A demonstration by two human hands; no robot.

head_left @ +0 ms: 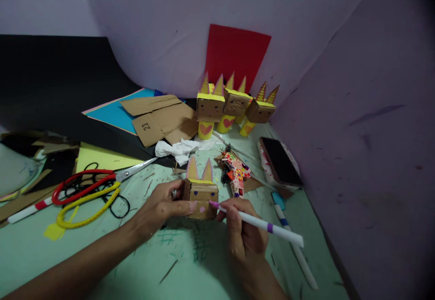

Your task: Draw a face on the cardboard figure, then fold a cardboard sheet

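Note:
My left hand (166, 205) grips the left side of a small cardboard box head (203, 200), its thumb across the front. The box has two pointed yellow ears with pink edges, a yellow top strip, two dark drawn eyes and a pink spot low on its face. My right hand (246, 229) is closed round a white marker (261, 224) with a purple band. The marker's purple tip points left and meets the right side of the box face, below the eye. Whether it touches the surface is hard to tell.
Finished-looking box-headed figures (210, 109) stand at the back before a red sheet (236, 55). Scissors (88, 191) with red and yellow handles lie left, near cardboard pieces (166, 118) and crumpled tissue (178, 149). A patterned glue gun (236, 173), phone (280, 160) and another marker (299, 257) are right.

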